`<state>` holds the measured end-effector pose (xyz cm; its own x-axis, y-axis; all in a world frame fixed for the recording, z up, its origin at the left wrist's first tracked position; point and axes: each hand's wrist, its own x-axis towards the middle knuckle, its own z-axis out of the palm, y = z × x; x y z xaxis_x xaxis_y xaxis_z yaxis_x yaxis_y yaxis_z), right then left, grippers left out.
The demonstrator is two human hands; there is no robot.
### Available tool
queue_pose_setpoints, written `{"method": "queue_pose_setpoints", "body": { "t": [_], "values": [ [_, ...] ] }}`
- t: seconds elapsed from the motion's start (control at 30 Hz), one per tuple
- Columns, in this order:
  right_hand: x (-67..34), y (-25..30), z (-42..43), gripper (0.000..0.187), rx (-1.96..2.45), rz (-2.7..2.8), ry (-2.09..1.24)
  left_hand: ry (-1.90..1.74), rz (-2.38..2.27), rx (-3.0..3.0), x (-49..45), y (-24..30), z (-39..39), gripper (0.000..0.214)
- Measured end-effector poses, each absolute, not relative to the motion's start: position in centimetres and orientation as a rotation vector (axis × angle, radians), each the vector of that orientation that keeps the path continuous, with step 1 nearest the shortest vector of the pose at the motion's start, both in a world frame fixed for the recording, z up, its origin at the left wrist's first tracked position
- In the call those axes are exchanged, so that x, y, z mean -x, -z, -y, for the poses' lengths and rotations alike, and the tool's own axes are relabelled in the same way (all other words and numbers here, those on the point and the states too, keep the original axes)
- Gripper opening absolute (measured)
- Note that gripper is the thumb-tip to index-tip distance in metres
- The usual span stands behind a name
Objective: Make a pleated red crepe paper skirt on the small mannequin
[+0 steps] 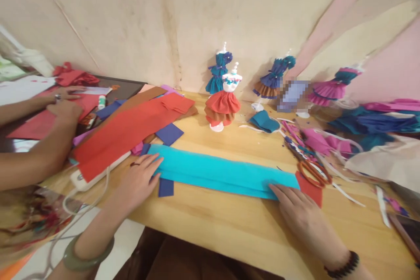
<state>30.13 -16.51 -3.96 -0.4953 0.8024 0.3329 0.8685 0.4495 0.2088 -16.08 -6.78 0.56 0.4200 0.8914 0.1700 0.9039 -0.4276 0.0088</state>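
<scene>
A long turquoise felt strip [216,170] lies folded across the wooden table [229,223]. My left hand [139,179] lies flat on its left end, fingers stretched out. My right hand [295,208] presses flat on its right end, fingers extended over the fold. A small dark blue felt piece [166,187] pokes out under the strip beside my left hand. A red felt piece [310,188] sits just past my right fingers.
Orange-handled scissors [313,170] lie right of the strip among felt scraps. A mannequin in a red and brown dress [224,103] stands behind, with other dressed mannequins [275,76]. Red felt sheets [127,129] overlap at left. Another person's hands [65,105] work at far left. A phone [407,232] lies at the right edge.
</scene>
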Motion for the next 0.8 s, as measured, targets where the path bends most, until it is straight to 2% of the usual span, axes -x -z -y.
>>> {"method": "queue_pose_setpoints", "body": {
  "t": [0.2,0.33,0.43,0.8],
  "values": [
    [-31.0,2.7,13.8,0.034,1.407,2.458,0.274,0.006,1.578,2.648,15.9,-0.4,6.3,0.041],
    [-31.6,0.4,12.2,0.036,1.377,2.44,0.132,-0.167,1.491,2.622,14.4,-1.4,5.7,0.029],
    [-31.8,-1.3,11.5,0.037,1.381,2.454,0.197,-0.258,1.479,2.641,13.9,-2.5,5.3,0.026],
    [-31.4,-6.6,11.6,0.034,1.325,2.547,0.424,-0.373,1.648,2.692,13.3,-5.8,3.9,0.038]
  ]
}}
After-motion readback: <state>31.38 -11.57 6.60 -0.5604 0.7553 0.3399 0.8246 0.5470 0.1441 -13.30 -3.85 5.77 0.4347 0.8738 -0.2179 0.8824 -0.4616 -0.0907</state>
